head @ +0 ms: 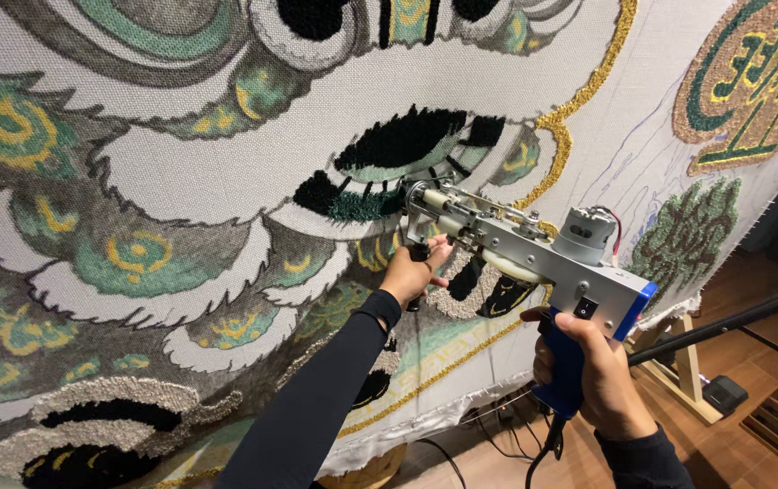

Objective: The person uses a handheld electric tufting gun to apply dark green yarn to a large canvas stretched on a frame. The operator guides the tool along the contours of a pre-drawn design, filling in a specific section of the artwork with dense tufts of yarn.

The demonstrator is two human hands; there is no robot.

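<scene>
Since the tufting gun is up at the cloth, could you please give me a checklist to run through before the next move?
1. Right hand around the blue grip: ok.
2. Left hand on the front handle: ok.
3. Gun nose meeting the cloth near the black tufted patch: ok.
4. Needle through the cloth: cannot tell.
5. Cord hanging below the grip, free of the hands: ok.
6. Yarn feed: cannot tell.

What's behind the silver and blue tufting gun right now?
Behind the silver and blue tufting gun stretches the tufted cloth: black yarn patches, a gold outline and bare white backing. The gun's body and the left hand cover the design directly beneath them.
</scene>
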